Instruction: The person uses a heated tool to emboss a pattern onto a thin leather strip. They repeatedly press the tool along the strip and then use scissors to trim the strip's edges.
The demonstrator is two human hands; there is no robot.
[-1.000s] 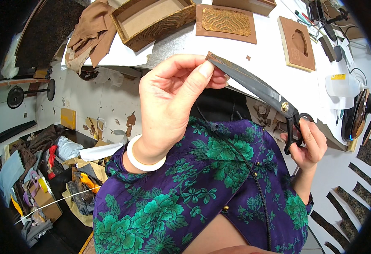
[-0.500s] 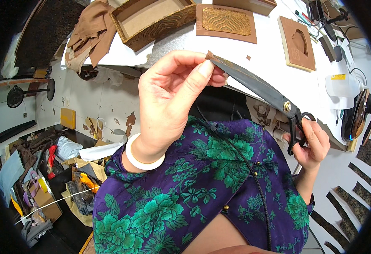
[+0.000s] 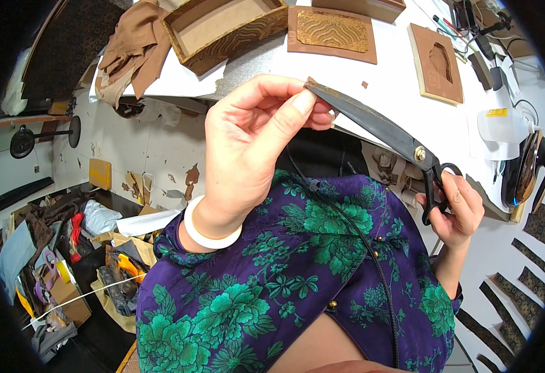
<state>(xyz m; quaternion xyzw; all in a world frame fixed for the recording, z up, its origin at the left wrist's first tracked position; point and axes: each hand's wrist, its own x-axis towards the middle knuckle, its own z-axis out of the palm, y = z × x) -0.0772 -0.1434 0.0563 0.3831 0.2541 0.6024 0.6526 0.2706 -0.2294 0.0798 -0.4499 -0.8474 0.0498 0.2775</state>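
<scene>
My left hand [image 3: 247,146], a white bangle at its wrist, pinches thumb against fingertips at the tip of the black scissors. A small brown scrap of material [image 3: 312,81] peeks out there above the blade; most of it is hidden by the fingers and blade. My right hand [image 3: 458,211] is closed round the handles of the black scissors [image 3: 375,128], whose long blades point up and left to the pinching fingertips. The blades lie almost together. A brass pivot joins them.
On the white table [image 3: 341,78] sit a patterned open box [image 3: 229,46], a brown panel with a gold patterned inlay [image 3: 331,31], a panel with a hollow [image 3: 436,62] and crumpled brown cloth [image 3: 137,46]. A white bottle [image 3: 503,127] stands at right. Scraps fill the lower left.
The scissor blades have drawn closer together, and less brown material shows along them. My right hand has shifted slightly left; my left hand stays nearly in place.
</scene>
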